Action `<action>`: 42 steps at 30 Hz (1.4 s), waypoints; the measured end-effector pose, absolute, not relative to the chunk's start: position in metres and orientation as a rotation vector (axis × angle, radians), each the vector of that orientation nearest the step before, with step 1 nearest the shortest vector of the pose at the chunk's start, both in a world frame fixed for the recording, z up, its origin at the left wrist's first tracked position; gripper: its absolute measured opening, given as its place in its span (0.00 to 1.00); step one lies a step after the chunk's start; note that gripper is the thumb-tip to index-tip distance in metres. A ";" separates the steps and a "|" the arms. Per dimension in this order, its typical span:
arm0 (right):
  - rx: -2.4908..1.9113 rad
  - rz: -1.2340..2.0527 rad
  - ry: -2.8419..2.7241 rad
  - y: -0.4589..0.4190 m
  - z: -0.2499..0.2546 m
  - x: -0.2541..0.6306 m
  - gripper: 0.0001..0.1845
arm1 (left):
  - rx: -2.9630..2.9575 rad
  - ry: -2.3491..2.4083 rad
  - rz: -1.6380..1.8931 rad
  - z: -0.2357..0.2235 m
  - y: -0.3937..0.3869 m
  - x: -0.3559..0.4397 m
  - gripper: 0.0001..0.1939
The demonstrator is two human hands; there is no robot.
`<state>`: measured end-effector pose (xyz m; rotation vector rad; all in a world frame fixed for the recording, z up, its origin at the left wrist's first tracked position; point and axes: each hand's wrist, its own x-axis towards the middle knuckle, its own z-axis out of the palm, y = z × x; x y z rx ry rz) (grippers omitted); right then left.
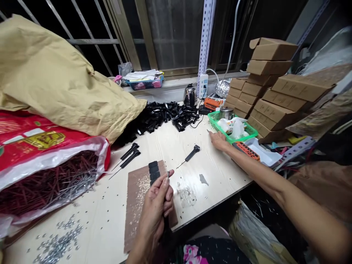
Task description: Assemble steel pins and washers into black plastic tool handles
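My left hand (pixel 159 198) is closed above the brown board (pixel 134 205), with a small metal piece (pixel 168 174) pinched between thumb and forefinger. My right hand (pixel 217 140) is stretched out to the tabletop beside the green basket (pixel 247 137). Its fingers look drawn together, and a small thin tip shows ahead of them; what it belongs to is unclear. Between the hands lies a black-handled tool with a thin metal shaft (pixel 189 156). Two similar tools (pixel 129 157) rest left of the board. Black pads (pixel 154 169) line the board's far right edge, near pale crumbs.
Small silvery parts (pixel 62 238) lie scattered at front left. A red sack (pixel 49 146) spills metal rods (pixel 68 179). Black plastic parts (pixel 167 115) are heaped at the back. Cardboard boxes (pixel 271 106) and an orange-black battery pack (pixel 246 151) stand at right.
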<state>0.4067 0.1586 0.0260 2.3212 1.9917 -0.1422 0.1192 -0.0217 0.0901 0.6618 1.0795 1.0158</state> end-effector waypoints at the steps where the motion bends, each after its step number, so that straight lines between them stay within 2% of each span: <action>1: 2.293 -0.126 2.011 0.158 0.026 0.408 0.29 | 0.655 1.077 1.022 0.089 -0.022 0.116 0.25; 7: 2.255 -0.024 2.068 0.147 0.031 0.407 0.36 | 0.528 0.993 1.050 0.090 -0.025 0.088 0.20; 11: 2.235 0.083 2.407 0.124 0.045 0.387 0.34 | 0.508 1.004 1.102 0.090 -0.028 0.075 0.19; 15: 1.852 -0.026 2.988 0.080 0.064 0.340 0.26 | 0.547 1.032 1.090 0.088 -0.030 0.074 0.23; 19: 1.399 -0.186 3.252 0.044 0.079 0.300 0.26 | 0.583 1.081 1.071 0.089 -0.032 0.081 0.26; 23: 1.156 -0.151 3.319 0.033 0.084 0.285 0.32 | 0.627 1.127 1.058 0.093 -0.037 0.085 0.27; 28: 0.991 -0.015 3.301 0.032 0.081 0.281 0.27 | 0.652 1.134 1.056 0.094 -0.040 0.084 0.30; 35: 0.985 -0.190 3.308 0.030 0.076 0.283 0.31 | 0.670 1.138 1.022 0.093 -0.038 0.085 0.29; 42: 1.017 -0.285 3.252 0.023 0.070 0.278 0.30 | 0.655 1.152 1.026 0.093 -0.036 0.088 0.31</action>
